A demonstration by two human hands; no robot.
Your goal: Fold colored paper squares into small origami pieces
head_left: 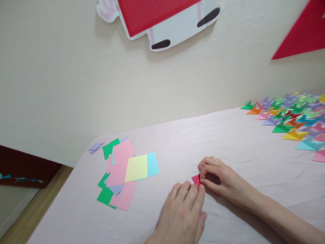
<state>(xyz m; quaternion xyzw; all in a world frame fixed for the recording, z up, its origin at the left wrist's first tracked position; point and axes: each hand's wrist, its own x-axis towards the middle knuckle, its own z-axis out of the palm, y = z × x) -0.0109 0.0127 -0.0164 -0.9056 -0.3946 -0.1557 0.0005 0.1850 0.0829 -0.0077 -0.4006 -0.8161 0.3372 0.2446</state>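
Note:
A small piece of red paper (pixel 195 179) lies on the cloth-covered table, mostly hidden behind my fingers. My right hand (pixel 217 176) pinches it at its right side, thumb and forefinger meeting in a ring. Just below, my left hand (pixel 183 210) rests palm down with its fingers stretched toward the paper. The left fingertips are at the paper's lower edge; whether they press on it I cannot tell. To the left, a loose pile of coloured paper sheets (pixel 123 171) in pink, green, yellow, blue and lilac is spread out.
Rows of small folded paper birds (pixel 281 127) stand at the right of the table. A folded lilac paper piece (pixel 95 147) lies by the far left corner. Behind the table rises a pale wall (pixel 177 84) with a red and white cutout (pixel 162 20).

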